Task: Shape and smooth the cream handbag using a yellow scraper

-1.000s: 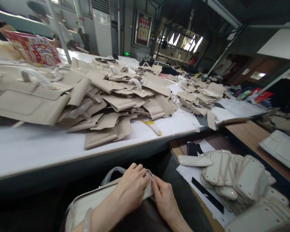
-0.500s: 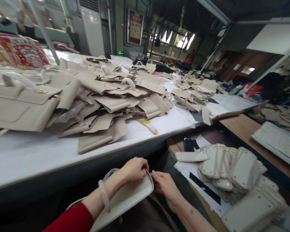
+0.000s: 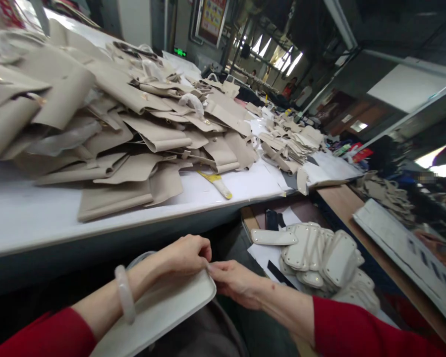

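A pale off-white bag panel with rounded corners and a raised edge slants across my lap. My left hand has its fingers curled down on the panel's upper edge, close to the far corner. At that same corner, my right hand pinches the edge between thumb and fingers. The two hands nearly meet, and the fingertips are partly hidden. Behind my left forearm shows part of a clear curved loop. The lower end of the panel runs under my left arm.
Beige bag pieces lie heaped on the white table, with a yellow-marked strip near its edge. To the right, studded off-white panels are piled beside a black strip. Further right leans a white board.
The view has turned right and tilted, so the table heap sits further left. My right hand has come up against the panel's corner, and its red sleeve now shows.
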The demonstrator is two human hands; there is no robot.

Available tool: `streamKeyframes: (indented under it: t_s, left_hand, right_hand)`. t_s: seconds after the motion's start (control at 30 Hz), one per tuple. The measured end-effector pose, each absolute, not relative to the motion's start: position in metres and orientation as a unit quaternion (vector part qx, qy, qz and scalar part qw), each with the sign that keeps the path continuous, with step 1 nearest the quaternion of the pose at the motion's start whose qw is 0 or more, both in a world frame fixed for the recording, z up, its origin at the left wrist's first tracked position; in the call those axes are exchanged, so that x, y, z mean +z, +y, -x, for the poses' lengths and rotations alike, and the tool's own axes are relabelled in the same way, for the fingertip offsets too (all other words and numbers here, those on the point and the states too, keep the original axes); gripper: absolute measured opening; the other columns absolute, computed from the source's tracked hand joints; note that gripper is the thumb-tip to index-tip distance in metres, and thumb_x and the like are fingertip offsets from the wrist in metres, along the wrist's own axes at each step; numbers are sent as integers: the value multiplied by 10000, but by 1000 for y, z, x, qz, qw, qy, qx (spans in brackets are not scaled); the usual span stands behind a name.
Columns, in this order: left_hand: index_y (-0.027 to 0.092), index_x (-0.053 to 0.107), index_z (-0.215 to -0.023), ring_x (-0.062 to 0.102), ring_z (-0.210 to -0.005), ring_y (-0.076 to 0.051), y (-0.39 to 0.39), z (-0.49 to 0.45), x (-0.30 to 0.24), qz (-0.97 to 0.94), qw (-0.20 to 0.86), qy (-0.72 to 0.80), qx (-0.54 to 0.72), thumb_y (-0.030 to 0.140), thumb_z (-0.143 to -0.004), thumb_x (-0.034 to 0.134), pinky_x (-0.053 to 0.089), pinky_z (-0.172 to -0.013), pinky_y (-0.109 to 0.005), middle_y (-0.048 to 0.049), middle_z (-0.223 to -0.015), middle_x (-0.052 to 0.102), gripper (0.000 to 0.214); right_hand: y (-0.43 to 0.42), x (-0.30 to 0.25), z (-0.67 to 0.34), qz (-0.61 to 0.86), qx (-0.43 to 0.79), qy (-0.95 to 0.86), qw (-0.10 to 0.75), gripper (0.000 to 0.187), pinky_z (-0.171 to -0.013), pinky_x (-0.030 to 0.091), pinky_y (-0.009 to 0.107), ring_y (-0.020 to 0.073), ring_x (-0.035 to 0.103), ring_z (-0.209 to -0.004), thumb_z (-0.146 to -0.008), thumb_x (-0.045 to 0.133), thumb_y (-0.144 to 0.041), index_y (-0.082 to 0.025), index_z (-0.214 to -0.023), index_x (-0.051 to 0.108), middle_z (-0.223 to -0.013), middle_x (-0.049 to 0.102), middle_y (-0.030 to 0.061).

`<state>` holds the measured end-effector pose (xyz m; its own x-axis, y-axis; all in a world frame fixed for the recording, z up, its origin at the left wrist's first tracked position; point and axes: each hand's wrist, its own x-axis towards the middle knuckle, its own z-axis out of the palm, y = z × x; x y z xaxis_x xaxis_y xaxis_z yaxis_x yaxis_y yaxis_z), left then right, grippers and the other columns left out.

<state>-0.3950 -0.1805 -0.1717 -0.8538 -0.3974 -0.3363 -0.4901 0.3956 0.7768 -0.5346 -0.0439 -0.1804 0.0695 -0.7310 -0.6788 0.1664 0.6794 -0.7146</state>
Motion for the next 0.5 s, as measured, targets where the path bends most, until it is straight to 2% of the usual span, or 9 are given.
streamKeyframes:
  t_s: [0.07,0.17,0.27,0.33,0.4,0.5]
  left_hand:
    - [230,699,-921,665,-832,-208,-185,384,-169,260,50,825,499,173,-631,564,472,-669,-274,-7,-913,727,325]
    - [259,665,-1104,639,-1017,-214,-183,355,-159,271,32,835,478,123,-614,539,489,-864,-296,0,-1108,696,524]
    - [282,638,-1154,597,-1105,-211,-171,318,-150,323,1,846,424,151,-647,537,447,-979,-335,15,-1185,661,533]
    - [284,620,-1170,579,-1140,-196,-161,293,-147,363,-11,839,406,170,-679,524,420,-1025,-331,22,-1212,648,513]
    - [272,599,-1196,560,-1180,-200,-151,272,-148,402,-11,827,394,210,-726,511,400,-1055,-340,10,-1251,632,482]
    - [245,560,-1243,524,-1241,-234,-137,250,-155,447,-17,807,386,315,-802,486,370,-1093,-381,-25,-1326,589,452]
  right_hand:
    - [-52,-180,539,270,-279,624,678,573,-740,396,282,117,474,-700,-656,763,-678,-136,-834,713,-732,576,0]
    - [-62,-176,543,342,-226,653,636,452,-685,336,273,114,399,-657,-709,748,-602,-153,-753,715,-648,534,-32]
    - [-62,-172,541,391,-209,663,603,324,-698,342,277,139,444,-693,-789,690,-497,-177,-771,739,-660,579,-30]
    - [-56,-171,538,406,-221,664,587,304,-767,391,296,174,533,-786,-845,623,-468,-196,-865,757,-773,665,-9]
    - [-46,-171,533,416,-247,661,573,349,-879,417,326,207,593,-949,-900,546,-478,-229,-1049,739,-971,717,10]
    - [-29,-179,524,398,-309,657,561,507,-1018,404,356,218,568,-1178,-929,490,-562,-262,-1322,600,-1255,664,44]
